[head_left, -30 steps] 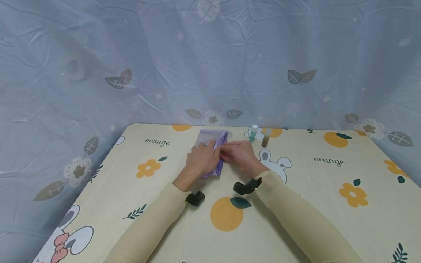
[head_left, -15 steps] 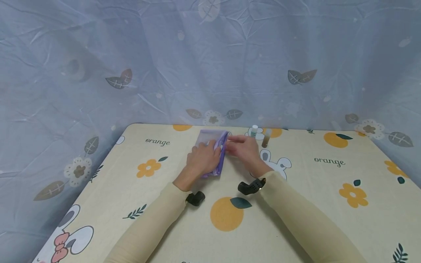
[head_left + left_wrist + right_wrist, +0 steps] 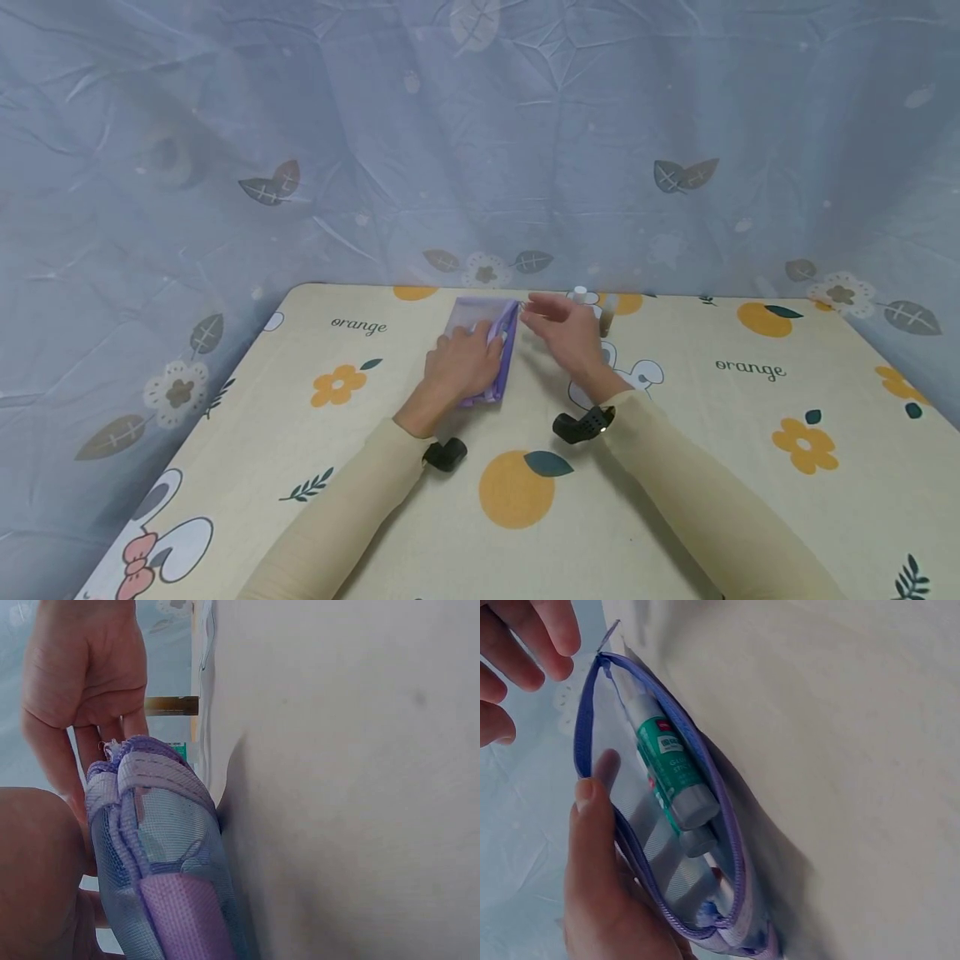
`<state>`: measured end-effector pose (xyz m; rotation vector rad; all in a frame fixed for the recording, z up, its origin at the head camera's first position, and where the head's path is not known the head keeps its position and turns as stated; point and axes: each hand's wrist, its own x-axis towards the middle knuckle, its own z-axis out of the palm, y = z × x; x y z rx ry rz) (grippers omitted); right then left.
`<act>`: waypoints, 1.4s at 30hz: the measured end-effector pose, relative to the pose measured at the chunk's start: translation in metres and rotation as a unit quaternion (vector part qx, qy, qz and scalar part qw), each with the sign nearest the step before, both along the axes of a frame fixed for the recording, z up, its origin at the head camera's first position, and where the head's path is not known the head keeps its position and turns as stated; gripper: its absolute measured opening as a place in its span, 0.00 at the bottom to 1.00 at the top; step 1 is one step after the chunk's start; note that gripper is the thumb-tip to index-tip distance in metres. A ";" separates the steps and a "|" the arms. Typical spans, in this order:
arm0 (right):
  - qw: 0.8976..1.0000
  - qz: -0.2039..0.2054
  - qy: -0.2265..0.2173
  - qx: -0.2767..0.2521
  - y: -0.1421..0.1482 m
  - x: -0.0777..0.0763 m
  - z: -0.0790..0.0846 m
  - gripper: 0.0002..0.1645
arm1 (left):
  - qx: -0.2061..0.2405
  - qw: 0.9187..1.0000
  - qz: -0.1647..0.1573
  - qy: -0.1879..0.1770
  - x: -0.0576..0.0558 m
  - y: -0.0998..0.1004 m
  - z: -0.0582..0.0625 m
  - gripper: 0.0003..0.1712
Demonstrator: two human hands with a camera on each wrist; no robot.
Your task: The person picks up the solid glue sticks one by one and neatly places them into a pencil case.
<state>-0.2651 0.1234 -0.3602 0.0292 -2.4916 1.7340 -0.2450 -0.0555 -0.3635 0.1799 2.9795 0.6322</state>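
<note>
A purple-edged mesh zipper pouch point(image 3: 509, 340) lies near the table's far side, its zip open in the right wrist view. Inside it are green glue sticks point(image 3: 677, 761) with pale grey caps. My left hand point(image 3: 465, 362) pinches the pouch's side, thumb point(image 3: 586, 795) at the zip rim and fingers showing behind the mesh. Just off the pouch's far corner is my right hand point(image 3: 566, 333), fingers loosely bent and holding nothing. A thin loop point(image 3: 611, 634) sticks out from that corner, close to the right fingertips.
Behind my right hand stands another glue stick, its white cap point(image 3: 580, 293) showing above the hand. A brown tube point(image 3: 606, 318) with a clear upper part stands beside it. A blue-grey curtain point(image 3: 555, 167) hangs behind the patterned tablecloth point(image 3: 360, 500).
My right hand has let go of the pouch's zip edge and moved away and to the right, its fingers loosening. The left hand and the pouch have stayed in place.
</note>
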 end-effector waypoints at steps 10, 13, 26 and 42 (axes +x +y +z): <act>1.000 0.010 0.009 0.011 0.003 0.000 0.007 0.29 | -0.001 1.000 0.000 -0.003 0.000 0.000 -0.001 0.34; 1.000 0.017 0.014 0.007 0.004 0.000 0.010 0.30 | -0.001 1.000 0.000 -0.004 -0.001 0.000 -0.001 0.34; 1.000 0.026 0.007 -0.014 0.008 -0.002 0.021 0.32 | -0.002 1.000 0.000 -0.005 0.000 0.000 -0.001 0.35; 1.000 0.016 0.024 -0.011 0.010 -0.003 0.034 0.31 | 0.009 1.000 0.001 -0.003 -0.002 -0.001 -0.002 0.35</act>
